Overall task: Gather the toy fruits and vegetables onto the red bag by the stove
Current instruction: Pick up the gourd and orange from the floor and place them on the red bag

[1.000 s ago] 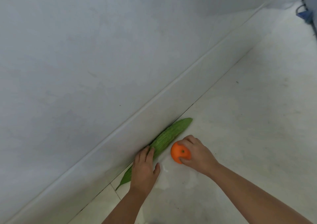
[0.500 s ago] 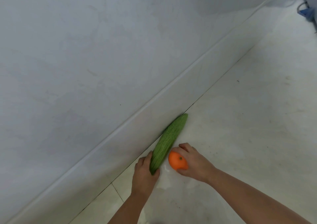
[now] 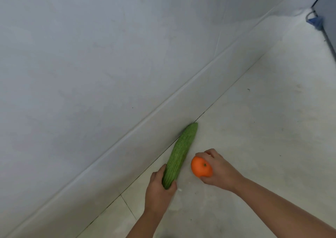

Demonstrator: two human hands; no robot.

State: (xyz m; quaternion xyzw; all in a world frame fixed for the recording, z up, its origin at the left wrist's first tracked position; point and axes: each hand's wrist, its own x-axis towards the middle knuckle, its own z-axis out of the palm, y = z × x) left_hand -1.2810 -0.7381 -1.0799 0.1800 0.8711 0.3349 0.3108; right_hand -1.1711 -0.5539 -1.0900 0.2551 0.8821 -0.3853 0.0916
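Note:
A long, bumpy green toy gourd (image 3: 180,154) points up and away from me, close to the foot of the wall. My left hand (image 3: 160,190) is wrapped around its near end. My right hand (image 3: 218,170) grips a small toy orange (image 3: 201,166) just to the right of the gourd, stem spot facing me. The red bag and the stove are out of view.
A pale wall with a baseboard (image 3: 145,128) runs diagonally from lower left to upper right. The floor (image 3: 263,137) is light tile. At the far upper right a blue item (image 3: 315,22) lies beside a dark vertical edge (image 3: 327,10).
My left hand has closed on the gourd's near end and lifted it off the floor by the wall. My right hand has raised the orange slightly to the right.

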